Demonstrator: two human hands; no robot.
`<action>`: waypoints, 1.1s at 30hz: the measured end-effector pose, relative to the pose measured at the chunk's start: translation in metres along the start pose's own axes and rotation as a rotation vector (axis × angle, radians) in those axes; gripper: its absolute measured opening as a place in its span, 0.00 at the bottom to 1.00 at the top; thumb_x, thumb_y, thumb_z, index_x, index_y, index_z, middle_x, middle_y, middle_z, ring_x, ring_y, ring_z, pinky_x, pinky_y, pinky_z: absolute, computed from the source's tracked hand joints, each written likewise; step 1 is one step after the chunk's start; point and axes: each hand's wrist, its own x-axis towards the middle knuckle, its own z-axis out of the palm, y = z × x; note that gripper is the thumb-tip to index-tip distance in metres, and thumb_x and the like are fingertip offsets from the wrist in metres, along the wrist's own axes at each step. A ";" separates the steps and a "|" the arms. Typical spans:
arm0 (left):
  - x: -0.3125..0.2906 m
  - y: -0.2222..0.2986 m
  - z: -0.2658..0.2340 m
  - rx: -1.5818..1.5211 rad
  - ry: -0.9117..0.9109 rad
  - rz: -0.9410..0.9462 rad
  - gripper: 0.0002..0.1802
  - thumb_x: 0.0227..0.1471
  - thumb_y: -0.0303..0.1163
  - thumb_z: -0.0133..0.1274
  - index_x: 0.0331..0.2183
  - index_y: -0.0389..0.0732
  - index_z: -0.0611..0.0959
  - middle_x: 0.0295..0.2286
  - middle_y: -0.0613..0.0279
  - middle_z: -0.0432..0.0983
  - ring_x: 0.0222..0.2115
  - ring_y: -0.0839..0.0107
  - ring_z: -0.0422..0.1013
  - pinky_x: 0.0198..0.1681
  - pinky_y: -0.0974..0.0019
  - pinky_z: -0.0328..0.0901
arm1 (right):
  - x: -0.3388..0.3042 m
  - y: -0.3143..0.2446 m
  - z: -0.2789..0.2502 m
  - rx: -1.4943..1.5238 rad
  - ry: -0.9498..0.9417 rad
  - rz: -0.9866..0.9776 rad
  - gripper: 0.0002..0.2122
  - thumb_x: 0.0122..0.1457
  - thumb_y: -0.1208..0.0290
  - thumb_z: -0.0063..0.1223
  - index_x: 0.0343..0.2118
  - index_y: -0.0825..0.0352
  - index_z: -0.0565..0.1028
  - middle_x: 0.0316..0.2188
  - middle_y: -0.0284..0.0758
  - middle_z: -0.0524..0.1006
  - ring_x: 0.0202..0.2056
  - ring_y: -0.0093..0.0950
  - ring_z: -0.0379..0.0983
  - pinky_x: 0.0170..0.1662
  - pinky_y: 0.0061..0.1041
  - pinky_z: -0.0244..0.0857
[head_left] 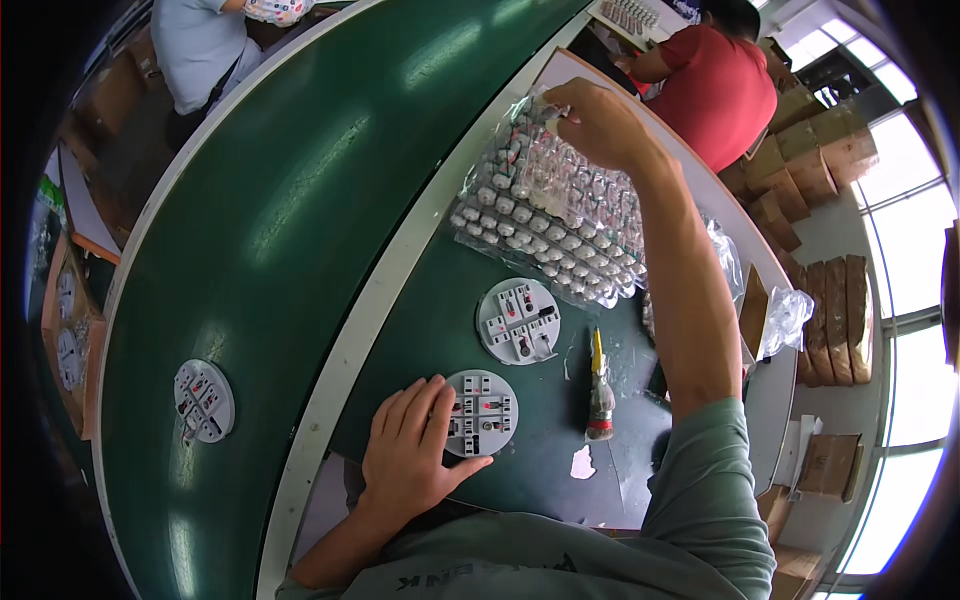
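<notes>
My left hand [408, 455] grips the rim of a round light-grey plastic base [492, 412], its fingers along the left side and the thumb at the lower edge. Slots and small red and dark parts show on the base's face. Just beyond it lies a second such base [518, 322], untouched. My right hand [600, 125] reaches to the far end of a stack of clear plastic trays [545, 235] filled with rows of small silvery-white parts. Its fingers are curled together over the trays' far corner; what they pinch is too small to make out.
A yellow-handled brush [600, 390] lies on the green bench near a white scrap [582, 462]. To the left, a green conveyor [270, 300] carries another round base [204, 401]. Two people sit beyond. Clear plastic bags [788, 318] and an open carton [755, 312] stand right.
</notes>
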 end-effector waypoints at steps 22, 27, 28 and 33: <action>0.017 -0.001 -0.011 -0.043 -0.089 -0.051 0.54 0.38 0.49 0.77 0.61 0.33 0.74 0.61 0.49 0.71 0.60 0.50 0.69 0.63 0.47 0.63 | -0.184 -0.146 -0.052 0.655 -0.698 0.472 0.11 0.62 0.72 0.64 0.45 0.72 0.79 0.32 0.38 0.81 0.35 0.25 0.80 0.39 0.30 0.73; 0.026 0.003 -0.014 -0.064 -0.131 -0.074 0.55 0.34 0.46 0.80 0.61 0.34 0.74 0.61 0.49 0.71 0.60 0.51 0.69 0.64 0.48 0.63 | -0.220 -0.167 -0.011 0.595 -0.646 0.375 0.12 0.61 0.74 0.63 0.46 0.70 0.79 0.39 0.42 0.82 0.38 0.41 0.82 0.42 0.35 0.75; 0.026 0.003 -0.014 -0.069 -0.131 -0.076 0.56 0.33 0.45 0.80 0.62 0.34 0.74 0.61 0.49 0.71 0.60 0.51 0.69 0.64 0.48 0.63 | -0.224 -0.168 -0.014 0.605 -0.649 0.383 0.12 0.61 0.74 0.63 0.46 0.70 0.79 0.39 0.42 0.82 0.38 0.41 0.82 0.42 0.35 0.75; 0.027 0.005 -0.015 -0.087 -0.136 -0.097 0.59 0.31 0.42 0.81 0.64 0.35 0.72 0.61 0.50 0.71 0.60 0.51 0.68 0.64 0.48 0.62 | -0.231 -0.177 -0.025 0.427 -0.429 0.313 0.15 0.57 0.77 0.65 0.48 0.70 0.78 0.45 0.43 0.81 0.40 0.47 0.80 0.44 0.37 0.75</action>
